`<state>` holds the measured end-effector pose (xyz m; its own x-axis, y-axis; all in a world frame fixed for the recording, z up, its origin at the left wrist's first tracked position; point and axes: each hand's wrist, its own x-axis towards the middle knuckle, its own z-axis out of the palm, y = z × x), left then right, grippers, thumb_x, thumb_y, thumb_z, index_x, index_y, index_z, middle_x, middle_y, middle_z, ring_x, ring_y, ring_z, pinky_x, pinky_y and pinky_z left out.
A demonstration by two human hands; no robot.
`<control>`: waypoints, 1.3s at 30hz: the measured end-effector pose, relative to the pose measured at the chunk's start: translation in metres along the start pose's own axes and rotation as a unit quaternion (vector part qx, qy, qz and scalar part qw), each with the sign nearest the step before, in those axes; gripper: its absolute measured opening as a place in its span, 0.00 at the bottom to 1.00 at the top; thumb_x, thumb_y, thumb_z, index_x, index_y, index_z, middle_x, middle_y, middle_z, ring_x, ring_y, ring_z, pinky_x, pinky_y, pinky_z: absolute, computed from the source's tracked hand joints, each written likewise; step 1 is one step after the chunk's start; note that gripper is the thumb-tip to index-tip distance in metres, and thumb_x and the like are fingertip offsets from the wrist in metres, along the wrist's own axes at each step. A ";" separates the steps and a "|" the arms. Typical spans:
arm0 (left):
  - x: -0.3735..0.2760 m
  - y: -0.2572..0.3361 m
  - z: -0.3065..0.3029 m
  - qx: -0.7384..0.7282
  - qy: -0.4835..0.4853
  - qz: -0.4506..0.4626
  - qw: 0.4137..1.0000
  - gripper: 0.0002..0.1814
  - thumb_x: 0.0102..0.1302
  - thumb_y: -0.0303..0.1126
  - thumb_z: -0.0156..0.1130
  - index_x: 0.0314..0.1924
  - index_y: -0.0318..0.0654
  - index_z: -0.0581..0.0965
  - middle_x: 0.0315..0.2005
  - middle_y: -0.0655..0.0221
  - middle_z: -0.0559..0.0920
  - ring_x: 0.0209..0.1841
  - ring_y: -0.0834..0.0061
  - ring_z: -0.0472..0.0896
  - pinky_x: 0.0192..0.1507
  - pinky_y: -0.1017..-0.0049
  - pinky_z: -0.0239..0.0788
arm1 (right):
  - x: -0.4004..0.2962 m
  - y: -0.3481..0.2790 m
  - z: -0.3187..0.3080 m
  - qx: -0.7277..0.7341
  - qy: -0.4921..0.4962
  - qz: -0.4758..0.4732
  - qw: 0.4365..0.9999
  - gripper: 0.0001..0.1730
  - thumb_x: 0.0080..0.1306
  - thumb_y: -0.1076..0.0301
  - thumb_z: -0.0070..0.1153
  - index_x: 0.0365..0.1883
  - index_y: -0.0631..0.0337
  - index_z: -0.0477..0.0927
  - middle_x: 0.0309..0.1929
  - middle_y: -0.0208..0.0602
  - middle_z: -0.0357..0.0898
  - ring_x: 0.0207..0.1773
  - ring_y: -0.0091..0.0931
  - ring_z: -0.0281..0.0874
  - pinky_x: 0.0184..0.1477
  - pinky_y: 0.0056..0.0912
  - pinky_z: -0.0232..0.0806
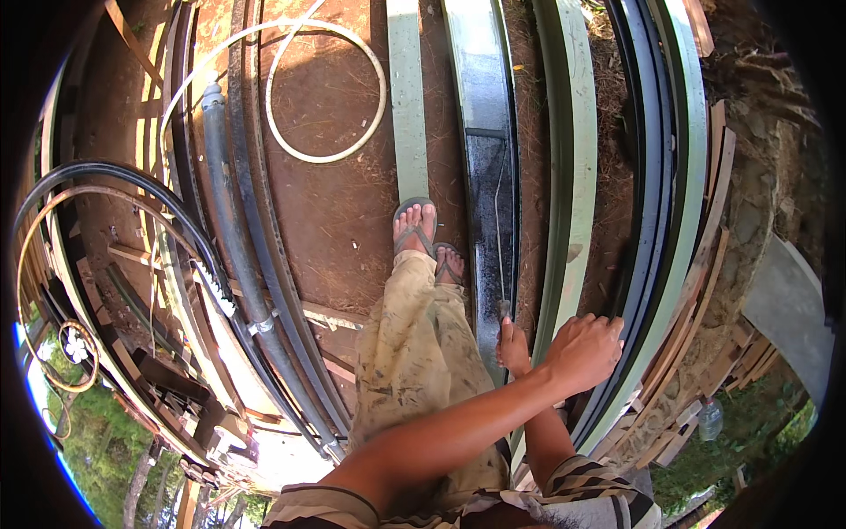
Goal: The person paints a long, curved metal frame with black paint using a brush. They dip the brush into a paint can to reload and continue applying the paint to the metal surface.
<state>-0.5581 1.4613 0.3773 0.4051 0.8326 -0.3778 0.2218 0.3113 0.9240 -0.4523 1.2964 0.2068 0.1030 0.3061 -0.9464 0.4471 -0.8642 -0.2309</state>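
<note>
My right hand (513, 347) grips the handle of a paint roller (486, 133), whose long bent wire frame reaches away from me. The roller head lies across a steel beam (489, 73). The beam's face is glossy and dark near the roller and reflects bright light farther off. My left forearm crosses over the right one. My left hand (585, 352) is curled into a fist above the beams on the right; nothing shows in it, though its palm is hidden.
Pale green beams (408, 99) flank the painted one; my sandalled foot (414, 228) overlaps one. Dark blue-grey beams (651, 165) stand right. Left are a grey pipe (221, 155), a looped cream hose (324, 159) and a black hose (99, 168). A plastic bottle (710, 420) is at lower right.
</note>
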 end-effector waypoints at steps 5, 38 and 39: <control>-0.005 0.009 0.013 0.007 0.009 0.015 1.000 0.14 0.74 0.36 0.60 0.48 0.31 0.79 0.36 0.53 0.86 0.46 0.51 0.86 0.51 0.53 0.78 | 0.074 -0.106 -0.009 -0.024 0.030 -0.071 0.997 0.36 0.84 0.34 0.37 0.30 0.59 0.69 0.15 0.31 0.64 0.12 0.27 0.64 0.14 0.37 0.61; -0.017 -0.002 -0.040 0.044 0.122 0.016 0.991 0.17 0.75 0.38 0.59 0.55 0.33 0.80 0.41 0.49 0.87 0.47 0.44 0.86 0.52 0.48 0.77 | 0.053 0.014 0.032 -0.029 0.383 -0.255 0.887 0.36 0.83 0.41 0.41 0.35 0.66 0.84 0.30 0.51 0.82 0.38 0.48 0.79 0.50 0.54 0.67; -0.021 -0.017 -0.048 0.057 0.168 0.012 0.984 0.17 0.76 0.38 0.59 0.56 0.34 0.80 0.42 0.48 0.87 0.47 0.44 0.86 0.51 0.48 0.77 | 0.031 0.027 0.030 -0.037 0.295 -0.218 0.929 0.36 0.83 0.42 0.41 0.36 0.69 0.85 0.33 0.57 0.84 0.42 0.53 0.81 0.54 0.56 0.68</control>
<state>-0.6132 1.4609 0.3718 0.0993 0.9498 -0.2967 0.3222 0.2514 0.9127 -0.4640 1.2700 0.1645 0.3573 0.8058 -0.4723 0.6180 -0.5831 -0.5273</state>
